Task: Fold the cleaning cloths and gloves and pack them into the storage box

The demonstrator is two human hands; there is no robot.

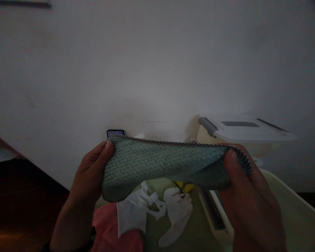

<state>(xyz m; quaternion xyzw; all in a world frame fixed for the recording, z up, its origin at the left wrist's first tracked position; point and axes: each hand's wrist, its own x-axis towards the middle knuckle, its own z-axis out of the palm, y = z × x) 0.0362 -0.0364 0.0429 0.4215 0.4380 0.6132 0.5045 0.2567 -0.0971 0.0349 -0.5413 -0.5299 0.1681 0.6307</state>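
Note:
A green woven cloth (pixel 157 161) with a black-and-white checked edge is stretched out between my two hands. My left hand (pixel 89 182) pinches its left corner, the thumb on the near side. At the opposite end, my right hand (pixel 248 196) grips the cloth, which folds over near the thumb. Below the cloth lie a pink cloth (pixel 105 227), a white piece of fabric with straps (pixel 132 213) and a white glove (pixel 177 213). The cloth partly hides a yellow item (pixel 188 187) behind the glove.
A lidded storage box (pixel 241 129) stands at the back right against the white wall (pixel 157 63). A pale open bin (pixel 291 210) is at the right. Behind the cloth's left end a phone (pixel 115 133) leans by the wall.

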